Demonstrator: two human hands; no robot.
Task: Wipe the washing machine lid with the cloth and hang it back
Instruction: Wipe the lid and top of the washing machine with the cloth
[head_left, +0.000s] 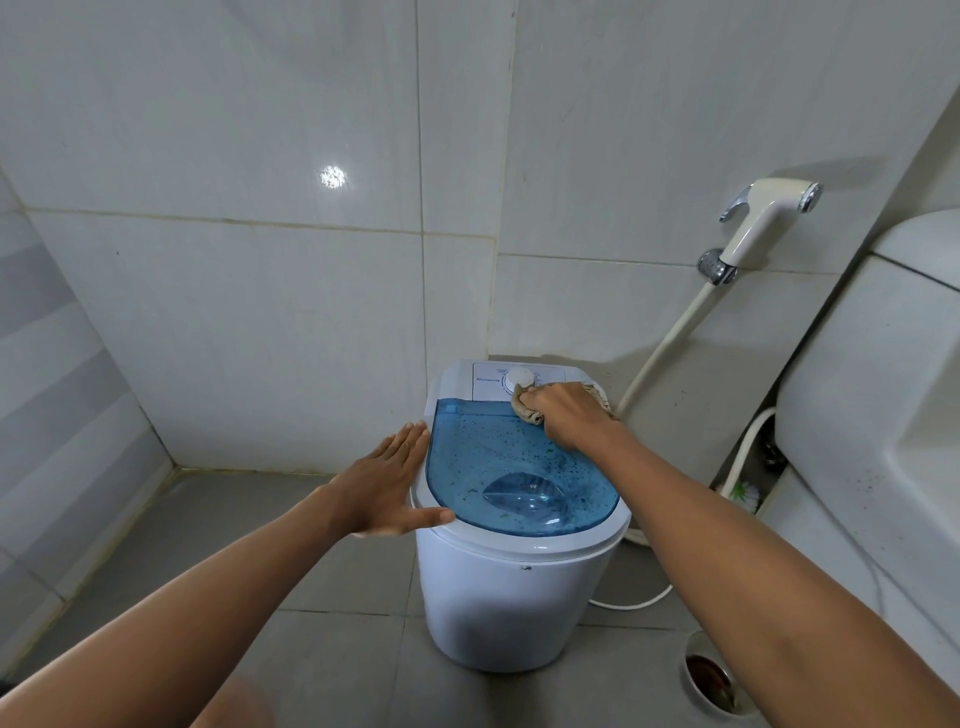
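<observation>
A small white washing machine (498, 597) stands on the grey tiled floor in a corner. Its see-through blue lid (498, 457) is speckled with dark spots and droplets. My right hand (571, 413) presses a crumpled beige cloth (527, 408) onto the far edge of the lid, beside the white control dial (521, 378). Part of the cloth sticks out behind my knuckles. My left hand (387, 483) lies flat, fingers together, against the machine's left rim, thumb on the front edge.
A white bidet sprayer (763, 223) hangs on the tiled wall at right, its hose (670, 338) running down behind the machine. A white toilet tank (878, 395) fills the right side. A round floor drain (709, 675) lies at the lower right.
</observation>
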